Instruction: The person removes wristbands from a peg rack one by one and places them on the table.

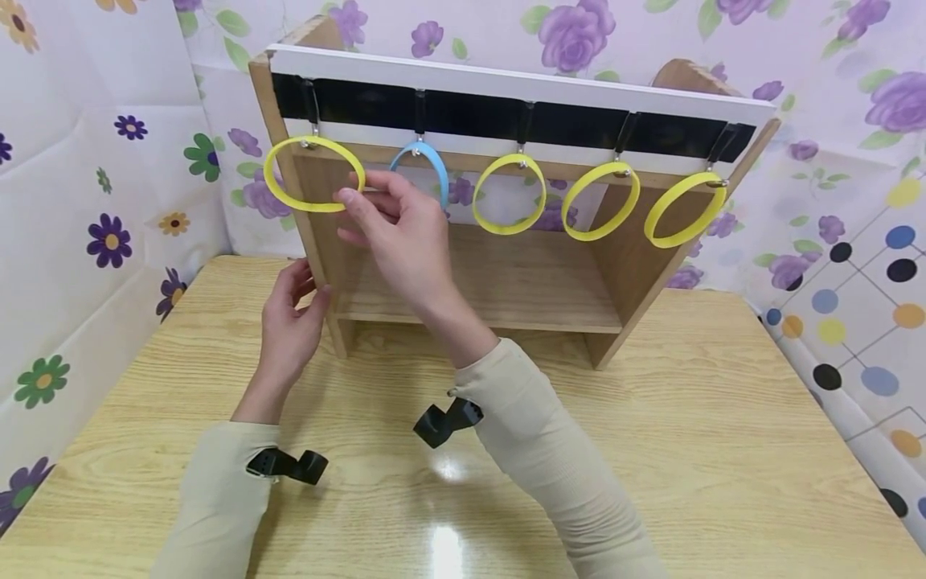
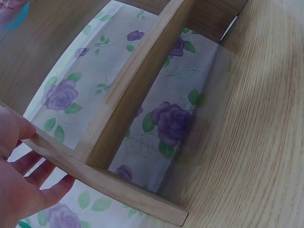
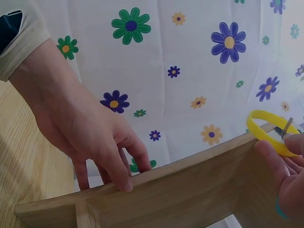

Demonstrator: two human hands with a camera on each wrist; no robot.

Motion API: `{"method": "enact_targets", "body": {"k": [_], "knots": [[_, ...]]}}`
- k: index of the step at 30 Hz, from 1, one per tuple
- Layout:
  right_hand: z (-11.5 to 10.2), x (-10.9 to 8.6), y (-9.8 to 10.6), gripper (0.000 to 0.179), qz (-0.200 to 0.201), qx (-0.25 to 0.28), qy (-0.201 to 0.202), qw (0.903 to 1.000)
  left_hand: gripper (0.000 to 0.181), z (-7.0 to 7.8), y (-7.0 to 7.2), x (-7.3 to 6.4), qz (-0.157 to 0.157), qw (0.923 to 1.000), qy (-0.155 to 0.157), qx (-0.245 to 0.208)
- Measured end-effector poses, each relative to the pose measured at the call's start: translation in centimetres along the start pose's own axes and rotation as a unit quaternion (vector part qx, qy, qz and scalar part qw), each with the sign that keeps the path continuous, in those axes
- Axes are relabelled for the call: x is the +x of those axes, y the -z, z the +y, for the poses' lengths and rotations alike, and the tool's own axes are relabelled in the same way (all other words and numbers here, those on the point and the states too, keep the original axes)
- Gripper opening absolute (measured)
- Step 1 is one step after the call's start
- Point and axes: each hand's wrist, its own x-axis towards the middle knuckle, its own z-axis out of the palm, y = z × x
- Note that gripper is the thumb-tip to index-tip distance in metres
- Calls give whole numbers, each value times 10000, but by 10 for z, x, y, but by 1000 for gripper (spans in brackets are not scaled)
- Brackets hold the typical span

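My left hand [image 1: 289, 322] grips the left side panel [image 3: 175, 172] of a wooden shelf [image 1: 477, 265] low down, thumb on one face and fingers on the other. Higher up, my right hand [image 1: 408, 237] pinches the right edge of the leftmost yellow ring [image 1: 311, 207] between thumb and fingers. That ring still hangs on its metal hook, as the right wrist view also shows. Just behind the right hand hangs a blue ring [image 1: 437, 162], partly hidden by the fingers.
Several more yellow rings [image 1: 509, 230] hang further right, each on a hook along a black strip [image 1: 470, 112] across the shelf's top front. The shelf stands on a wood-grain table [image 1: 723, 418], against a flowered wall covering [image 1: 492, 32]. Another flowered sheet [image 1: 65, 161] rises on the left.
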Motion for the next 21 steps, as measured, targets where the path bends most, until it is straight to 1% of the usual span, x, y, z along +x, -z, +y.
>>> {"method": "enact_targets", "body": {"k": [5,11,14,18,21], "knots": [[-5,2,-2,25,21,13,82,10000,44,0,1,0,-9,10000,-24,13],[-8,2,-2,24,-58,97,143,9998,42,-1,1,-1,47,10000,-47,-39],[-9,0,0,24,-101,89,201,9997,41,-2,1,-1,44,9999,-82,-68],[-9,-6,5,26,-129,69,433,9990,42,-2,1,-1,-9,9999,-120,11],[-8,-11,10,28,-150,50,514,9986,43,-1,1,-1,-57,9999,-113,66]]}}
